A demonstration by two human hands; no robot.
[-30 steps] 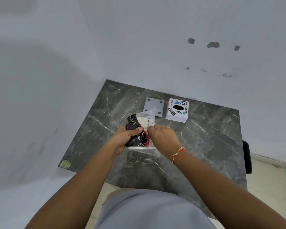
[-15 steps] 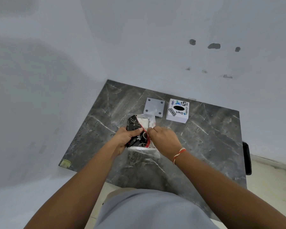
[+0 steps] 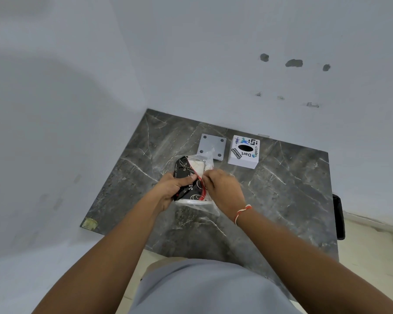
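A clear plastic packet (image 3: pixel 196 168) printed in black, red and white, with white tissue inside, lies on the dark marble table (image 3: pixel 281 200). My left hand (image 3: pixel 171 189) grips its black left side, thumb on top. My right hand (image 3: pixel 222 186), with a red and white thread at the wrist, pinches the packet's upper right edge with curled fingers. The packet's lower right part is hidden under my right hand.
A white square tissue box (image 3: pixel 244 151) with stickers and a black oval slot stands at the back of the table. Left of it lies a grey square plate (image 3: pixel 211 146) with holes at its corners. Walls close off the left and back. A black object (image 3: pixel 338 216) sits at the table's right edge.
Both hands stay on the packet. My right hand's fingers have shifted slightly along the packet's top edge; the packet has barely moved.
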